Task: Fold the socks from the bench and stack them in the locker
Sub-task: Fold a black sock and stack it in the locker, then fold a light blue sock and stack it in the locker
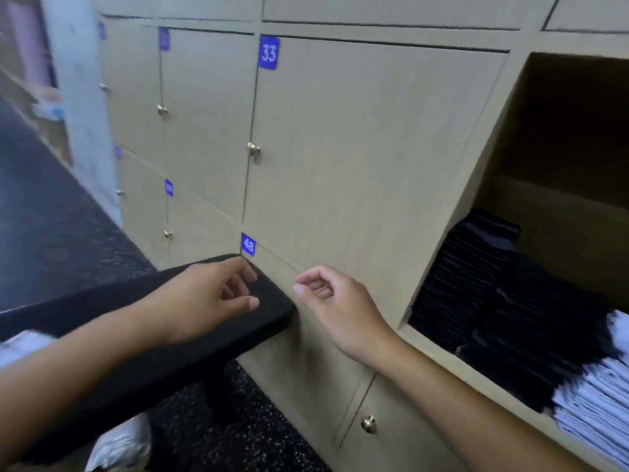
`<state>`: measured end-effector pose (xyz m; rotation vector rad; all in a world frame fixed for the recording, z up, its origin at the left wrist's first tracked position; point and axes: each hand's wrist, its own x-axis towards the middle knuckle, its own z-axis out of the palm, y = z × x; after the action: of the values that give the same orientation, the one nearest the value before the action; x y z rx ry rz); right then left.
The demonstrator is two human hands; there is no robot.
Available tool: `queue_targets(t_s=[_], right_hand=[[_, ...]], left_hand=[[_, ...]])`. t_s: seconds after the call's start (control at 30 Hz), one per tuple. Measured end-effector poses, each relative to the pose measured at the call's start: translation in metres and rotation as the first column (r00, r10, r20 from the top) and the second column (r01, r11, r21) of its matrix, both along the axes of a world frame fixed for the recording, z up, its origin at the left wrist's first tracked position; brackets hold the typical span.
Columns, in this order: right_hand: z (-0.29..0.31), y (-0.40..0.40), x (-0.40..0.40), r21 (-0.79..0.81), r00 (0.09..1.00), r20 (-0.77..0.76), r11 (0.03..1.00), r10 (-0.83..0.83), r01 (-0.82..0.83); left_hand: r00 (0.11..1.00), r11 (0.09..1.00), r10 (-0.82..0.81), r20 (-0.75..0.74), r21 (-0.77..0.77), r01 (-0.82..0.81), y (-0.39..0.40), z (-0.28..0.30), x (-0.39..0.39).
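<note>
While both hands hang empty: left hand (218, 294) over padded bench (170, 335); right hand (330, 301) loosely curled.

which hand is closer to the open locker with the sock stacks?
Right. The right hand hovers just left of the open locker; the left hand is farther left, over the bench end.

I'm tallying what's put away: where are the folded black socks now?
In the head view, the stack of folded black socks sits at right inside the open wooden locker, beside folded white socks.
</note>
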<state>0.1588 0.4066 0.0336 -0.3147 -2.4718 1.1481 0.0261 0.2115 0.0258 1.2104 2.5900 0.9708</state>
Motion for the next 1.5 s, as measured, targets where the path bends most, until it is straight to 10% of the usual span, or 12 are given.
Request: queue_targets(t_s=[0.7,1.5], right_hand=[[-0.046,-0.097,-0.074,0.128,0.903,0.259,0.914,0.343,-0.385],[-0.047,-0.085,-0.075,0.083,0.894,0.306,0.926,0.328,-0.368]], left_hand=[[0.948,0.654,0.318,-0.015,-0.721,-0.231,-0.162,-0.047,-0.088],[0.941,0.78,0.321,-0.109,-0.533,-0.328,-0.164,-0.014,-0.077]])
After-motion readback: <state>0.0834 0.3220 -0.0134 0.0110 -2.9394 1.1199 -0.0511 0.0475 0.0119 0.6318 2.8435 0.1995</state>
